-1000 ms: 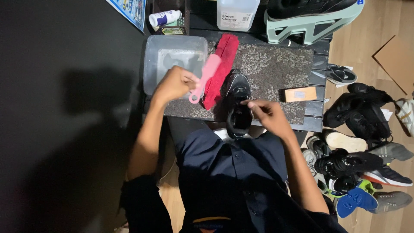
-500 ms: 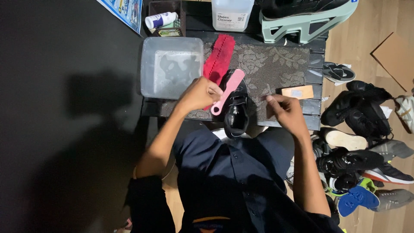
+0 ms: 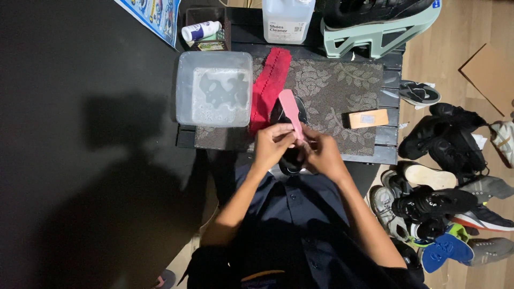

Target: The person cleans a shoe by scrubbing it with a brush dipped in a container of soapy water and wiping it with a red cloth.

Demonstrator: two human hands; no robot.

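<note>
Left hand: I see my left hand (image 3: pixel 271 145) at the near edge of the counter, fingers curled tight around the handle end of the pink brush (image 3: pixel 292 113).
Right hand: my right hand (image 3: pixel 319 153) is pressed up against the left one, fingers bent in toward the brush handle and the shoe; how firmly it grips I cannot tell, as the left hand covers part of it.
Pink brush: it slants up and away from my hands, its broad end lying over the toe of the black shoe (image 3: pixel 289 158).
Black shoe: it sits on the patterned mat (image 3: pixel 342 85) at the middle of the counter's near edge, heel toward me, mostly hidden under my hands and the brush.
Red cloth: a long red cloth (image 3: pixel 267 88) lies on the mat just left of the shoe, running toward the far edge.
Tub: a clear plastic tub (image 3: pixel 184 91) with foamy water stands at the counter's left edge, touching the mat.
Wooden block: a small wooden block (image 3: pixel 368 118) rests on the mat near the right edge, apart from my hands.
Far edge: a white jug (image 3: pixel 286 21) and a pale green shoe stand (image 3: pixel 375 35) carrying a dark shoe.
Floor: a heap of shoes (image 3: pixel 444 176) lies beyond the counter's right edge.
</note>
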